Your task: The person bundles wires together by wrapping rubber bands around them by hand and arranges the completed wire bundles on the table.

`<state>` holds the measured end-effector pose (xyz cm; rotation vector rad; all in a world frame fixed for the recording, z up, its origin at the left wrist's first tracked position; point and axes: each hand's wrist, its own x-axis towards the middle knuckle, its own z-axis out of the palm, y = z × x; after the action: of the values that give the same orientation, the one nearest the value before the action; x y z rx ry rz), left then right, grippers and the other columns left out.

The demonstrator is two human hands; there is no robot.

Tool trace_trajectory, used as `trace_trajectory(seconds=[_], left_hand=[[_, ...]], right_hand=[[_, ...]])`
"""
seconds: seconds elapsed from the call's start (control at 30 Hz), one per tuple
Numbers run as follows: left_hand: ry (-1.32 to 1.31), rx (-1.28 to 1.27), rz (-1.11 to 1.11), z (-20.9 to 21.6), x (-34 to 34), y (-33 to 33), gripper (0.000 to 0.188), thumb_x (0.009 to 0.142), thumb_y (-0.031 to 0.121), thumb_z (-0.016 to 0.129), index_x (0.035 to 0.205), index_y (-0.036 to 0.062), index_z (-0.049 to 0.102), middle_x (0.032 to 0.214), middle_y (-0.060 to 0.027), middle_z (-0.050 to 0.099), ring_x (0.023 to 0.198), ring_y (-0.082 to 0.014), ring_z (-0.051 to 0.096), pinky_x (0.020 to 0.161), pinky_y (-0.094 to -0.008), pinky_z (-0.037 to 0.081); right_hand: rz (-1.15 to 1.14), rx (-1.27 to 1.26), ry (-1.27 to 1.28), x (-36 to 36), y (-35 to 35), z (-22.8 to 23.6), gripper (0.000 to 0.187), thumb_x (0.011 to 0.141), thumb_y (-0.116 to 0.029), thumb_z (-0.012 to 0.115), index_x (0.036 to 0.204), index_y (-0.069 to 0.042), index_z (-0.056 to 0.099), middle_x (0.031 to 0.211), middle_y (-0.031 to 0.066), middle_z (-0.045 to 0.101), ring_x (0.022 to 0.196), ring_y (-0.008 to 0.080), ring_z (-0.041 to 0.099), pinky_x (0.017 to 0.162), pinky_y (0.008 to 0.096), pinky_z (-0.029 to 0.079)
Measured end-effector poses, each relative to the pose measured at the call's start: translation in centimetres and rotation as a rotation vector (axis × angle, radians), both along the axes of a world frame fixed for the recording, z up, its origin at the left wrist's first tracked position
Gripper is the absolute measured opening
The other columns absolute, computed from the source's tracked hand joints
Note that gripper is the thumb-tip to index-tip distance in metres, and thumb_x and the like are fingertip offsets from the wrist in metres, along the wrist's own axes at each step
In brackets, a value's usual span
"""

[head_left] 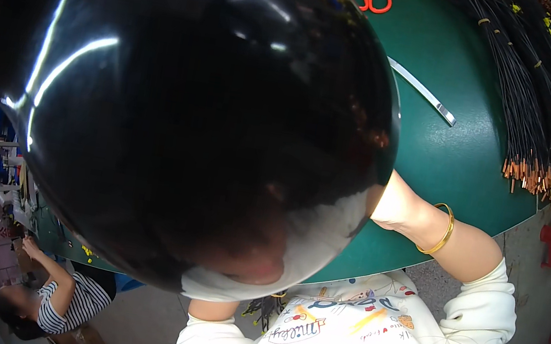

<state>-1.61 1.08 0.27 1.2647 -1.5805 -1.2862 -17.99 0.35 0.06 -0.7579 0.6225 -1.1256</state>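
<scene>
A large, glossy black, rounded object [213, 112] filled the view from its centre towards ten o'clock, covering much of the smooth green tabletop [465, 159]. At three o'clock the right hand [393, 203], a gold-coloured ring bangle [450, 232] on its wrist, disappeared behind the object's edge, and at six o'clock so did the bare left forearm [214, 308]; whether either hand gripped anything could not be told.

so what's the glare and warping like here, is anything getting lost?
In the head view, white glare streaks the glossy black dome, which hides the left hand and most of the right hand; there too, the green table bows along its edge and the corners go black.
</scene>
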Motion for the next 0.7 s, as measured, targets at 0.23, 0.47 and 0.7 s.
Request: trace_trajectory(seconds=[0.23, 0.47, 0.7], left_hand=[[-0.026, 0.021, -0.044, -1.1, 1.5, -0.2, 0.012, 0.076, -0.001, 0.057, 0.087, -0.0048, 0.058, 0.071, -0.0045, 0.058, 0.061, -0.0077, 0.052, 0.059, -0.0209, 0.042], [0.370, 0.199, 0.077, 0.0, 0.5, -0.4, 0.023, 0.076, 0.002, 0.055, 0.097, -0.0074, 0.053, 0.077, -0.0098, 0.058, 0.067, -0.0152, 0.056, 0.062, -0.0269, 0.047], [0.310, 0.183, 0.079, -0.4, 1.4, -0.8, 0.022, 0.074, 0.002, 0.058, 0.094, -0.0072, 0.058, 0.087, -0.0106, 0.060, 0.073, -0.0138, 0.057, 0.071, -0.0244, 0.045]], right_hand=[[0.009, 0.007, 0.014, 0.0, -0.3, 0.0, 0.018, 0.074, -0.005, 0.064, 0.089, 0.000, 0.055, 0.072, -0.0012, 0.054, 0.066, 0.0043, 0.052, 0.062, 0.0183, 0.043], [-0.026, 0.048, 0.012, 0.1, -0.4, -0.1, 0.013, 0.076, -0.005, 0.062, 0.086, 0.000, 0.055, 0.077, 0.0033, 0.058, 0.069, 0.0079, 0.056, 0.065, 0.0203, 0.046], [-0.008, 0.048, 0.007, 0.7, -0.6, -1.6, 0.010, 0.077, -0.006, 0.060, 0.084, 0.000, 0.055, 0.081, 0.0043, 0.060, 0.074, 0.0083, 0.056, 0.070, 0.0213, 0.046]])
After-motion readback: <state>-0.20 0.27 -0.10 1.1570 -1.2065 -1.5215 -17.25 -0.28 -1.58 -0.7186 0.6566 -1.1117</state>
